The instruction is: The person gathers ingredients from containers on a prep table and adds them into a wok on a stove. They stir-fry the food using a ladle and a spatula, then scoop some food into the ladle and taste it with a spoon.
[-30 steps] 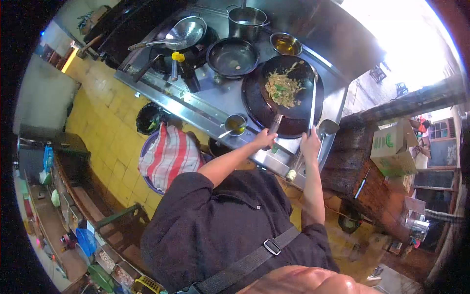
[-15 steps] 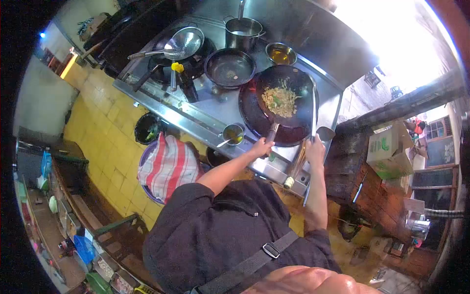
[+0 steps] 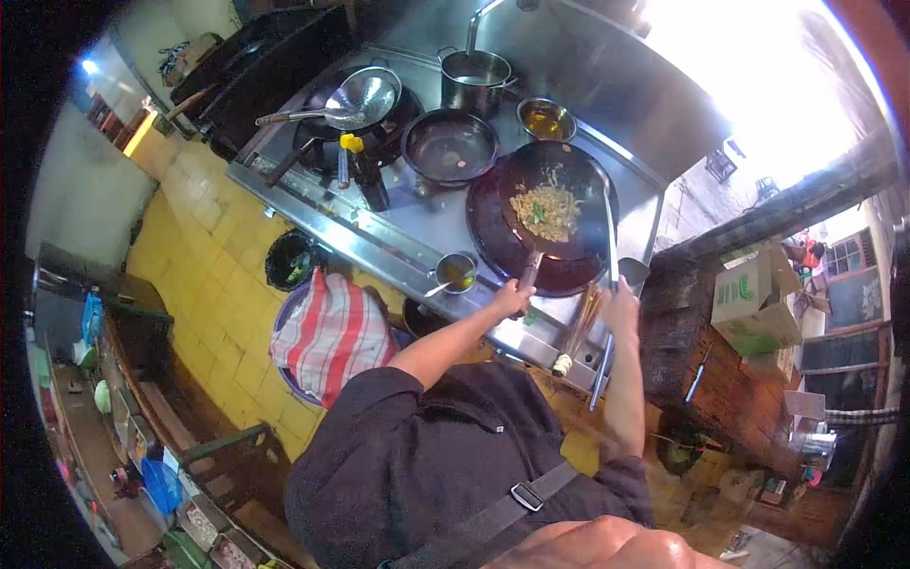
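My left hand [image 3: 515, 299] is closed around the handle [image 3: 533, 267] of a dark wok [image 3: 582, 241], which is tilted over the burner at the right of the stove. Chopped, pale yellow food with green bits [image 3: 547, 211] lies in the wok. My right hand [image 3: 621, 308] grips a long-handled metal cooking utensil [image 3: 611, 235]; its far end reaches the wok's right side, and I cannot make out the shape of its head. A bamboo-like brush [image 3: 580, 318] lies between my hands on the stove's front edge. Near my left hand stands a metal cup [image 3: 456, 274] with a spoon.
On the stove stand a shallow black pan [image 3: 450, 147], a tall pot [image 3: 474, 81], a bowl of yellow oil [image 3: 547, 121], a strainer [image 3: 364, 100] and a dark bottle [image 3: 370, 180]. A striped cloth [image 3: 332, 337] covers a tub at left. A cardboard box [image 3: 754, 299] sits at right.
The view has shifted slightly, so the stove appears lower. The food in the wok has shifted a little. Both hands keep their holds.
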### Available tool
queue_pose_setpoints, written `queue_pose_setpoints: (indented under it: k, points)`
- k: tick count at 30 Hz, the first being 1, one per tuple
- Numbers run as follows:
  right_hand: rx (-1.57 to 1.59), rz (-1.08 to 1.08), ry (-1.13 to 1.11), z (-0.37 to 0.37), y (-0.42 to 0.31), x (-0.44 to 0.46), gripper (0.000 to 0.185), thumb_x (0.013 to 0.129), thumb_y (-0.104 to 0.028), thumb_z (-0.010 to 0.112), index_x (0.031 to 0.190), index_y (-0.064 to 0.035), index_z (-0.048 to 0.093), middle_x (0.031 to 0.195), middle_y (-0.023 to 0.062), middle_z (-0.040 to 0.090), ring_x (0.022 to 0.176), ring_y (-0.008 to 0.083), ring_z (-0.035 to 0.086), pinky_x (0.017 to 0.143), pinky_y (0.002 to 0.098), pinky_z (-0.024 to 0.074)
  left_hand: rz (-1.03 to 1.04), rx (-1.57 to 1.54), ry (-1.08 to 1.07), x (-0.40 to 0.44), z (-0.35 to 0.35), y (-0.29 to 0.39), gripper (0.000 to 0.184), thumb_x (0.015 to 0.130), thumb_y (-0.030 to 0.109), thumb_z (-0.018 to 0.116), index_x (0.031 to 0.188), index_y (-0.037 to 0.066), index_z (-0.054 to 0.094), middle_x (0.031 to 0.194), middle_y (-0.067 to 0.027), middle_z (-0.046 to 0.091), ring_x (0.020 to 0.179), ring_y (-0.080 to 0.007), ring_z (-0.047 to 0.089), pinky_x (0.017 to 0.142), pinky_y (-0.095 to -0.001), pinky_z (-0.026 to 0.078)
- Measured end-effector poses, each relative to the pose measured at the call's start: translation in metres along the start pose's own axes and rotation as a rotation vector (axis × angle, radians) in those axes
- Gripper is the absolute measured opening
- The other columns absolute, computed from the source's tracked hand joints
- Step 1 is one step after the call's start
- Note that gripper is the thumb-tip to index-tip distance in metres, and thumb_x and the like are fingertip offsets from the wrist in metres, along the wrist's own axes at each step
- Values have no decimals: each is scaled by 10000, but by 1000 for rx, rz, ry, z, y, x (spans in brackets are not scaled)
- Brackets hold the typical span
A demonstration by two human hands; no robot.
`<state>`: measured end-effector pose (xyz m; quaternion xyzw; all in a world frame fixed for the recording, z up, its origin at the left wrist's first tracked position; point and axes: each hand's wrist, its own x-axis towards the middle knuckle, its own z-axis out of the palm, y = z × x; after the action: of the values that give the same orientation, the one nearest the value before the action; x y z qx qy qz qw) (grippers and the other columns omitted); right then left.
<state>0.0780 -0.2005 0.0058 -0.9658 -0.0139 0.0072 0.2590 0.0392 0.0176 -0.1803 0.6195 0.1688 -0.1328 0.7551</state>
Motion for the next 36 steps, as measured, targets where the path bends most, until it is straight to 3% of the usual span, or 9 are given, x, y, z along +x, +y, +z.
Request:
queue_pose_setpoints:
  k: [4,12,16,18,23,26,30,32,36]
  points:
    - [-35,-53,46,55,-3,42,517,810,-230,604,1274,-30,493,1048,289,601,983,423,591,855,454,470,14,-64,-35,4,-2,-5,388,855,286,658,1040,-10,490,766,-94,603,598,-142,590,470,-282,505]
    - [-348,-87,-199,-78,-26,4,406,807,-234,610,1210,-205,569,1033,183,639,967,363,616,809,462,490,11,-33,-42,2,-4,-5,377,851,293,662,1016,-6,502,778,-97,595,591,-159,585,499,-302,519]
    - [-180,179,-78,-43,-7,-15,458,809,-192,597,1258,-161,514,995,258,619,977,393,601,791,467,492,-2,-60,-37,-1,-2,-1,325,852,272,659,970,10,508,754,-88,598,574,-151,581,488,-287,502]
    - [-52,-52,101,42,66,3,329,816,-213,619,1083,-31,558,845,277,623,802,442,615,698,474,497,19,-26,-1,6,-1,-8,301,858,257,650,963,13,507,732,-80,599,567,-148,580,478,-280,489]
    - [492,186,-479,14,29,-18,383,798,-177,650,1143,-25,581,787,221,636,763,396,623,668,418,479,-11,-119,-86,-7,-3,3,374,842,290,671,1007,-3,508,763,-82,598,573,-146,581,491,-282,502]
    - [47,-274,-179,-44,4,-56,437,801,-169,644,1212,-47,557,791,215,635,744,379,634,660,399,489,-18,-124,-115,-9,-9,11,427,828,297,689,1051,-17,505,777,-74,593,587,-144,587,500,-280,513]
    - [-93,-208,-219,-52,12,-70,472,783,-220,666,1224,-94,555,831,234,632,828,371,643,719,427,507,-46,-78,-69,8,-5,3,331,834,241,674,996,-3,519,777,-80,591,604,-167,592,503,-317,522]
    - [-157,116,-215,-32,-27,-69,438,787,-205,628,1195,-64,554,855,251,635,879,379,634,753,459,506,-206,-352,-141,6,-4,11,238,843,175,638,961,3,523,773,-85,590,591,-206,591,511,-357,530]
    - [-48,-17,-141,43,1,-52,444,815,-214,588,1231,-68,532,868,274,629,881,379,638,726,448,501,-282,-302,-176,5,4,25,147,846,155,619,793,42,542,675,-51,561,527,-178,552,459,-327,480]
